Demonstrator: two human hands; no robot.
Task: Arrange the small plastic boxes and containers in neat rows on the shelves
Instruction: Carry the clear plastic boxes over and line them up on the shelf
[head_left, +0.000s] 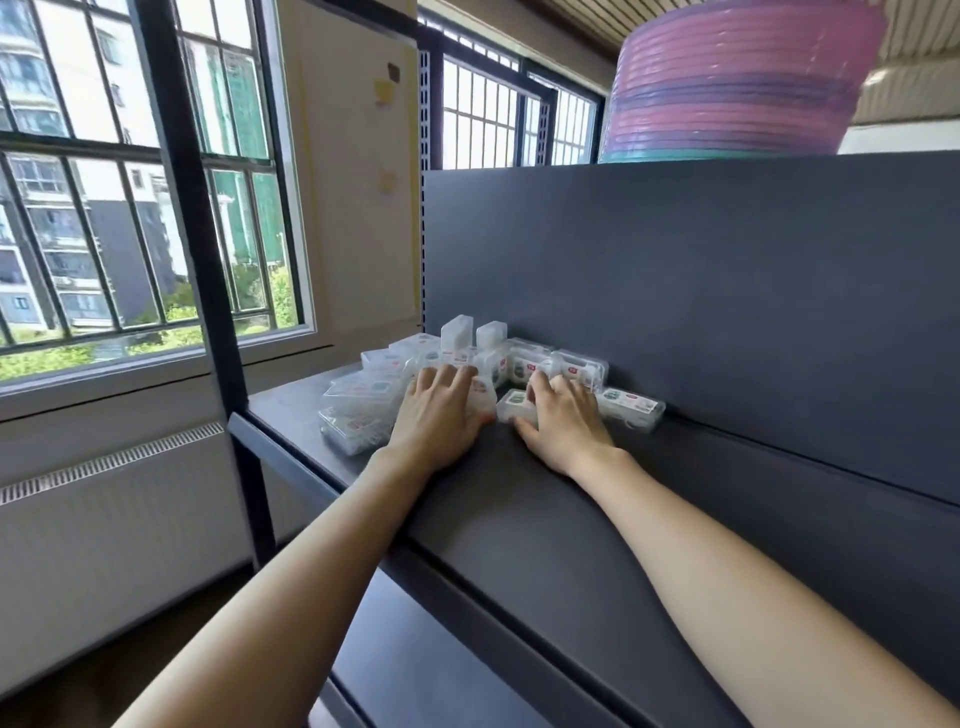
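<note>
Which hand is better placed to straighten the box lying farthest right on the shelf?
Right. The right hand rests beside that box, its fingers on a neighbouring one, while the left hand is further away.

- Left hand (439, 410) and right hand (563, 418) rest on clear plastic boxes (363, 400) clustered at the dark shelf's (545, 545) far left end.
- Two boxes stand upright (457, 332) against the back panel (727, 291).
- Pink basins (743, 83) stacked above, far right.
</note>
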